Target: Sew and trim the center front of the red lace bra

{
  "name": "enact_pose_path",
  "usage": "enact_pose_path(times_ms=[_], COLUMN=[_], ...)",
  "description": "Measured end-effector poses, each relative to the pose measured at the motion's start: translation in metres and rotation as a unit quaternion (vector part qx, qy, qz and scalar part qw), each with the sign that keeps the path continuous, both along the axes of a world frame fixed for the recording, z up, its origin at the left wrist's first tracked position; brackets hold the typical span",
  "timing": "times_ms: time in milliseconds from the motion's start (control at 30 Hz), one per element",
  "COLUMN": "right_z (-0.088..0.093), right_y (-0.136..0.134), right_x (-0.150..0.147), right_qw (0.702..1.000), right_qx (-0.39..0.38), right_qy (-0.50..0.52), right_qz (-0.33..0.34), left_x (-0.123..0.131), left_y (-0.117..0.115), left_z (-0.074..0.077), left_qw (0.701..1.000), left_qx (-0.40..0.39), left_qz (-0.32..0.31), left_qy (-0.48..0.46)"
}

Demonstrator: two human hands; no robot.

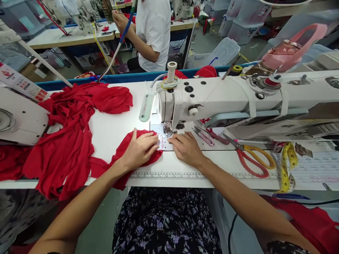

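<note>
My left hand holds a piece of red fabric against the white sewing table, its fingers together and bent over the cloth. The fabric's right edge reaches the metal needle plate of the sewing machine, left of the presser foot. Just right of the foot, my right hand rests on the plate with its fingers closed. Whatever is between those fingertips is hidden or too small to make out. Pink-handled thread snips lie behind my right hand, beside scissors with red and yellow handles.
A heap of red fabric covers the table's left side and hangs over the front edge. A yellow tape measure and a written sheet lie at right. A ruler strip runs along the front. Beyond the table, a person works.
</note>
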State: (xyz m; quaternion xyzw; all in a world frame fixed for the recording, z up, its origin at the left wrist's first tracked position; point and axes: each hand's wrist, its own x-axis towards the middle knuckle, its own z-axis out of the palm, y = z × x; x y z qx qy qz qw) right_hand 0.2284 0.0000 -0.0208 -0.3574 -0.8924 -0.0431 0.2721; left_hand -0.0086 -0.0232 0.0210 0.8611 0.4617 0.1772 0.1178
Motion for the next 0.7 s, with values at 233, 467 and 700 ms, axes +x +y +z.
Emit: enact_pose_path(times_ms=[233, 467, 700], right_z=[0.002, 0.036, 0.052], right_y=[0.0, -0.056, -0.113], right_x=[-0.001, -0.024, -0.073], right_qw=[0.999, 0.949, 0.615], right_qx=[0.018, -0.196, -0.606], right_qy=[0.027, 0.225, 0.464], right_qz=[0.021, 0.101, 0.196], left_x=[-0.042, -0.051, 0.009], left_y=[0.036, 0.016, -0.073], left_z=[0.001, 0.024, 0.079], left_qw=[0.975, 0.977, 0.81], left_qx=[-0.063, -0.081, -0.413], left_qz=[0.214, 0.186, 0.013], left_qy=[-0.004, -0.061, -0.416])
